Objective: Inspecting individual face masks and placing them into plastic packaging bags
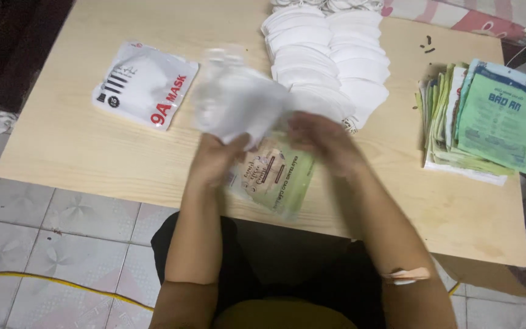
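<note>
I see my left hand (214, 159) pinching the blurred white folded masks (238, 100), lying just above its fingers; right hand (324, 141) fingers curled (grip unclear).

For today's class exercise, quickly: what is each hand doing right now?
Left hand: closed on a blurred bundle of white face masks.
Right hand: by the same bundle, above a green pouch; grip cannot be told.

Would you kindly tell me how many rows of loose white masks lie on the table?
2: a left row and a right row, side by side at the table's far edge; more masks may be hidden beyond it.
</note>
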